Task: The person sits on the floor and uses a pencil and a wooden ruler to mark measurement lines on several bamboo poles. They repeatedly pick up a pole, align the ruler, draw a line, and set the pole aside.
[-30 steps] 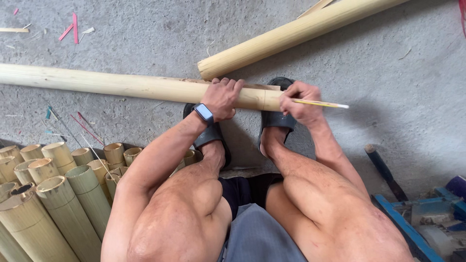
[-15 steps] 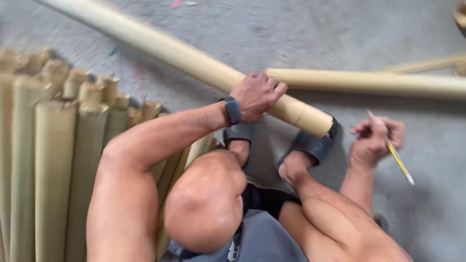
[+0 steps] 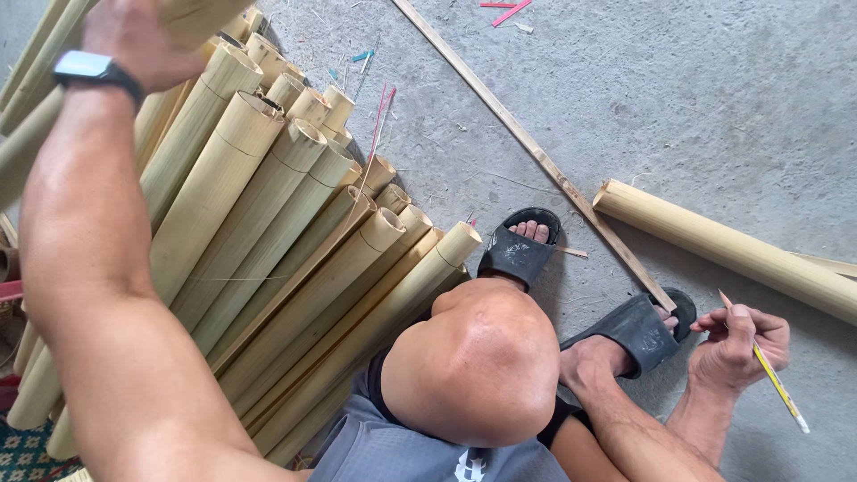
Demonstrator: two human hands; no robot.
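- Fingers [image 3: 714,328] of the right hand [image 3: 736,348] are closed around a yellow pencil [image 3: 769,370], tip pointing down toward the concrete floor [image 3: 678,107], beside the black sandals [image 3: 518,250].
- Left hand [image 3: 134,40] is raised at the top edge, wrapped around a bamboo pole [image 3: 192,13]; most of that pole is out of view.
- Stacked bamboo poles [image 3: 268,232] lie just below it, seemingly handled already.
- One pole [image 3: 714,245] on the floor near the right hand looks left to do; no marks are visible on it.
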